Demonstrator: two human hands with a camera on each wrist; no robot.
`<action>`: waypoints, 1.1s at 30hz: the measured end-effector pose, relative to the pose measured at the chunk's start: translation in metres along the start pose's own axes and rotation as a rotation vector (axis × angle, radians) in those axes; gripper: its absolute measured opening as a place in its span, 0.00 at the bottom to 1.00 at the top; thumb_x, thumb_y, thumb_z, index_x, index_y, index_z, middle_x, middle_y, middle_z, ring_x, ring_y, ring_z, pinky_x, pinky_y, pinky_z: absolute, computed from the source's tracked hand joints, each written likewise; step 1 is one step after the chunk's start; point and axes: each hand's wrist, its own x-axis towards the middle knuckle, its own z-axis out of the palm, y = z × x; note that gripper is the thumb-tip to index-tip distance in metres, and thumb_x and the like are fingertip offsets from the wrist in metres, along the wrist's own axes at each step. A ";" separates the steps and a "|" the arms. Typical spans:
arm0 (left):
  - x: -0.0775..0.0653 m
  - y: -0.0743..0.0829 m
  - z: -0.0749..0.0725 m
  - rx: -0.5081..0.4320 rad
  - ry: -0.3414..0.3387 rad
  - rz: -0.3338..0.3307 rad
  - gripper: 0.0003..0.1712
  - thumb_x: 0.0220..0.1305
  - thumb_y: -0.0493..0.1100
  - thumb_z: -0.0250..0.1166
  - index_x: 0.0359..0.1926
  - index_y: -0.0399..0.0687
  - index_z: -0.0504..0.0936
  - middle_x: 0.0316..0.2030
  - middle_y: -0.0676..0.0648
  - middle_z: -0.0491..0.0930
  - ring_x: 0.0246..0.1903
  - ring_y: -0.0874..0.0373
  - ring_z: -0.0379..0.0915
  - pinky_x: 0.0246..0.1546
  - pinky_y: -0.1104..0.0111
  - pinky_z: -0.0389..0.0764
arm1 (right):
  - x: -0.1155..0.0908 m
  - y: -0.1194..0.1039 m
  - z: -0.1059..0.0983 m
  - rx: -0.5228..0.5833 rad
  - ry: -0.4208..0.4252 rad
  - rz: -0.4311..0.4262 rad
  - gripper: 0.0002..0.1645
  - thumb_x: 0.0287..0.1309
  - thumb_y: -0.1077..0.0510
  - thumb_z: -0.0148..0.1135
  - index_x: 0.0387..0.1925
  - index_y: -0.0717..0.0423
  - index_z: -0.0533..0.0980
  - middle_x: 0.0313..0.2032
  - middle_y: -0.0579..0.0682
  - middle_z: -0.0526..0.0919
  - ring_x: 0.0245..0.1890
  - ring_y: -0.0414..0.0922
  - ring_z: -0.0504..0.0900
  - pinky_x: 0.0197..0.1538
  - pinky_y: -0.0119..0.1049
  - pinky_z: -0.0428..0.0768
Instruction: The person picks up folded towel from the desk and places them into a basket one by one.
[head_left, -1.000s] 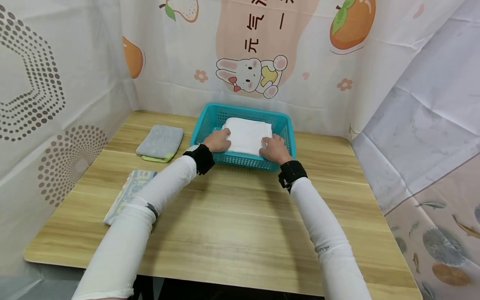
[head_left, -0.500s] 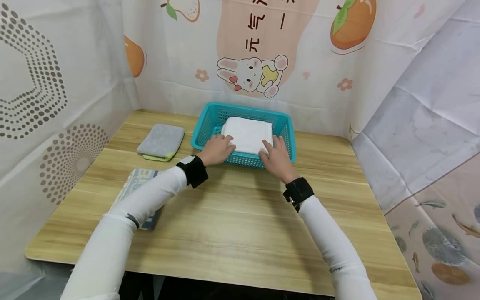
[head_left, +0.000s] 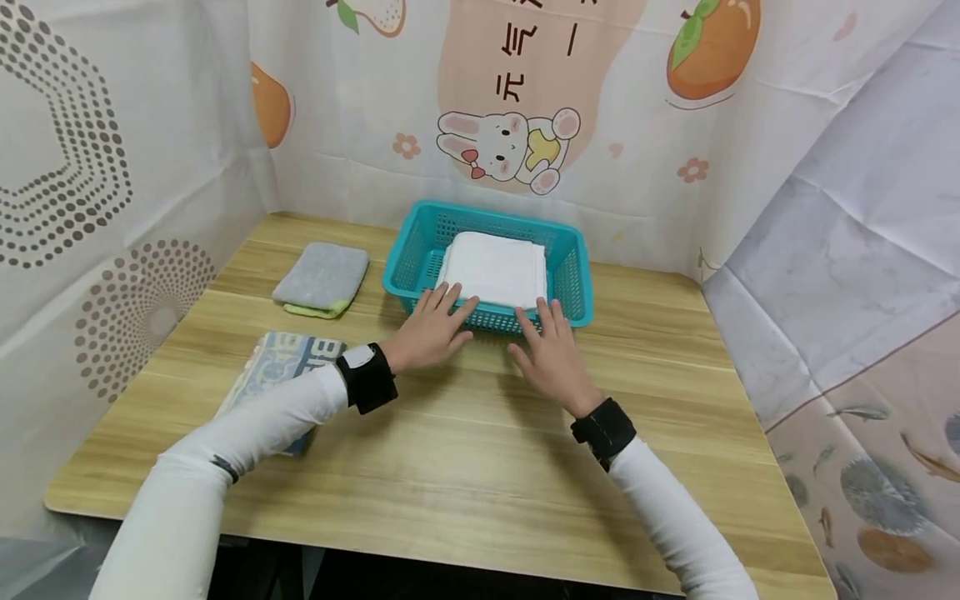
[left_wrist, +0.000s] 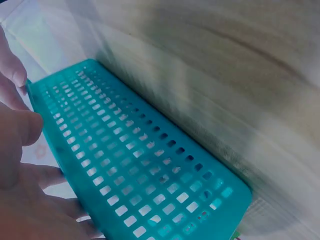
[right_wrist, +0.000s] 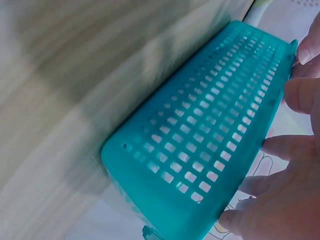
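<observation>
A folded white towel (head_left: 495,268) lies inside the teal plastic basket (head_left: 420,229) at the back of the table. My left hand (head_left: 429,332) is at the front rim, left of the middle, its fingers spread and straight. My right hand (head_left: 553,362) is at the same rim farther right, fingers also extended. Both wrist views show the perforated front wall of the basket (left_wrist: 125,165) with fingertips at its upper edge; whether they touch it is hard to tell. Neither hand holds anything.
A folded grey cloth with a yellow-green edge (head_left: 322,277) lies left of the basket. Nearer, a blue patterned towel (head_left: 281,360) is partly covered by the left forearm. Printed curtains (head_left: 337,183) enclose the wooden table (head_left: 450,483) at the back and sides.
Both hands have let go of the white towel's sides and drawn back toward me, out of the basket to its front rim. The fingers have straightened. The towel stays inside.
</observation>
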 end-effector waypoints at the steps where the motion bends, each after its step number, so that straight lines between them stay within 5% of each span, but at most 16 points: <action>1: -0.002 0.000 0.001 0.001 0.001 0.006 0.34 0.79 0.52 0.48 0.78 0.47 0.52 0.76 0.32 0.44 0.76 0.36 0.36 0.74 0.47 0.37 | -0.003 -0.001 0.002 -0.006 0.001 -0.005 0.38 0.72 0.47 0.56 0.75 0.59 0.58 0.73 0.73 0.50 0.75 0.68 0.42 0.71 0.64 0.50; 16: -0.031 -0.002 0.017 0.070 0.055 0.092 0.36 0.76 0.50 0.55 0.77 0.46 0.55 0.77 0.32 0.40 0.76 0.35 0.34 0.71 0.41 0.46 | -0.034 -0.008 0.018 0.085 -0.027 -0.019 0.44 0.67 0.47 0.62 0.76 0.58 0.57 0.75 0.71 0.42 0.75 0.68 0.40 0.69 0.67 0.53; 33: -0.059 -0.007 0.023 -0.006 -0.022 0.067 0.38 0.74 0.51 0.58 0.77 0.45 0.56 0.76 0.30 0.41 0.75 0.32 0.38 0.70 0.39 0.47 | -0.047 -0.010 0.026 0.170 -0.119 -0.013 0.44 0.69 0.45 0.59 0.77 0.55 0.53 0.76 0.69 0.41 0.76 0.67 0.40 0.72 0.63 0.47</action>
